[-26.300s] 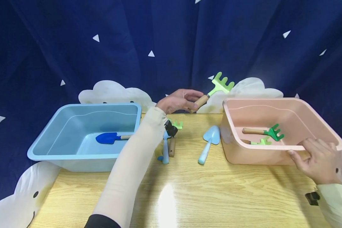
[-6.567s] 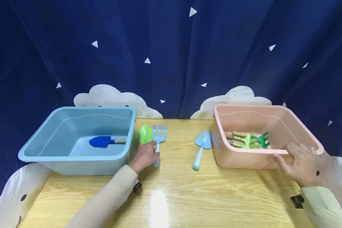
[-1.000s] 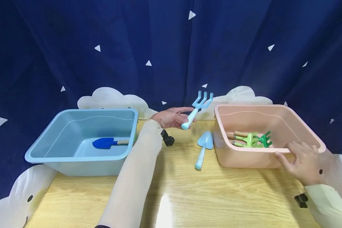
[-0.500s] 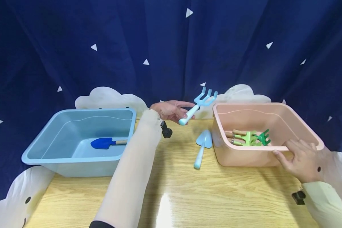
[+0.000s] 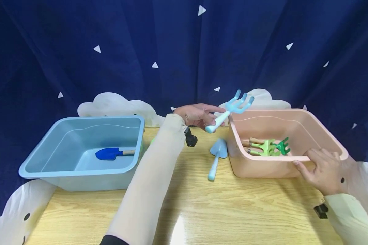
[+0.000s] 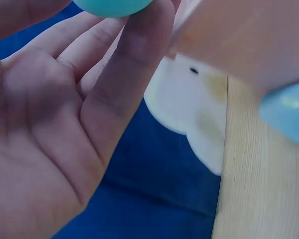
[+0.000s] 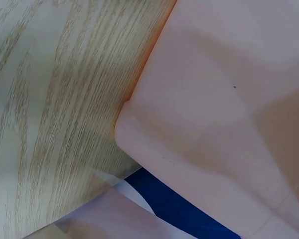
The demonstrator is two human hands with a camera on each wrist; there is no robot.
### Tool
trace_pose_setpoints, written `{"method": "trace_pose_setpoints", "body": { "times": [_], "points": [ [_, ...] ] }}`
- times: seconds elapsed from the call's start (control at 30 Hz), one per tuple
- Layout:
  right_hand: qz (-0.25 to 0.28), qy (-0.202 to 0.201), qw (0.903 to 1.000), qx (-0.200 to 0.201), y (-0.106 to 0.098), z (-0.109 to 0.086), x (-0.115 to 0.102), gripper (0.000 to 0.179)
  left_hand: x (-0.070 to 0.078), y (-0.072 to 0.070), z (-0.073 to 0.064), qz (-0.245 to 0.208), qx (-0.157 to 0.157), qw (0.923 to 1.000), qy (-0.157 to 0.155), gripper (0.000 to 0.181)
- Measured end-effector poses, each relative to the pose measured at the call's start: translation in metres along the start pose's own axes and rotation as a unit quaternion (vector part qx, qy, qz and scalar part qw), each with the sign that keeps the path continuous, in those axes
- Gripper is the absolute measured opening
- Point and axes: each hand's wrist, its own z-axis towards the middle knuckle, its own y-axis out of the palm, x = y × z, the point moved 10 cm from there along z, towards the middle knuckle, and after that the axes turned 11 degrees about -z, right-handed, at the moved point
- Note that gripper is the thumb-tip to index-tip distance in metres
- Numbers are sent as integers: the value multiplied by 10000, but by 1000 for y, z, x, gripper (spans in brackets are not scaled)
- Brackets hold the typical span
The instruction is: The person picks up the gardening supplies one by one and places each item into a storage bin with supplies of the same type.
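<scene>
My left hand (image 5: 199, 115) pinches the pale handle of a light-blue hand fork (image 5: 233, 108), raised beside the pink bin's near-left corner with its prongs pointing up and right. In the left wrist view, the handle's turquoise end (image 6: 112, 6) shows between thumb and fingers. My right hand (image 5: 326, 172) grips the front rim of the pink bin (image 5: 273, 168), fingers inside, thumb outside. Inside that bin lie light-green hand rakes (image 5: 266, 148) and a dark-green one (image 5: 282, 146) with wooden handles. The right wrist view shows the bin wall (image 7: 204, 124) but not the hand.
A light-blue trowel (image 5: 218, 149) lies on the wooden table (image 5: 220, 211) against the pink bin's left side. At left stands a blue bin (image 5: 89, 172) holding a dark-blue trowel (image 5: 108, 153). My left forearm mostly hides something green (image 5: 152, 140). A dark-blue curtain (image 5: 178, 51) hangs behind.
Over the last second my left hand carries the blue fork rightward to the pink bin's edge. Earlier the fork lay beside the blue bin. My right hand stays on the rim; more rakes lie inside.
</scene>
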Motion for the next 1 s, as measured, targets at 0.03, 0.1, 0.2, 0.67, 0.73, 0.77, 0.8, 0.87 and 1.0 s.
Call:
{"method": "trace_pose_setpoints", "body": {
  "times": [0.03, 0.1, 0.2, 0.67, 0.73, 0.77, 0.8, 0.87, 1.0],
  "points": [
    [-24, 17, 10000, -34, 0, 0, 0, 45, 1, 5, 2, 7, -74, 10000, 15, 69],
    [-75, 51, 9999, -113, 1, 0, 2, 45, 3, 13, 7, 49, -185, 9998, 53, 69],
    [-136, 89, 9997, -193, 2, -2, 3, 42, 5, 22, 14, 179, -241, 9995, 79, 71],
    [-9, 79, 10000, 26, 1, 0, 1, 48, 13, 61, 45, 403, -529, 9976, 210, 71],
    [-60, 91, 9999, -105, 3, 0, 1, 46, 14, 68, 47, 432, -518, 9975, 226, 72],
    [-74, 80, 9999, -134, 3, 0, 1, 46, 15, 72, 47, 440, -482, 9976, 247, 71],
    [-96, 81, 9997, -195, 4, -1, 1, 46, 15, 75, 47, 453, -416, 9978, 250, 71],
    [-126, 93, 9995, -261, 5, -1, 2, 46, 17, 81, 49, 632, -304, 9971, 305, 69],
    [-80, 102, 9998, -178, 4, 0, 0, 49, 14, 90, 59, 798, -161, 9963, 265, 66]
  ]
}}
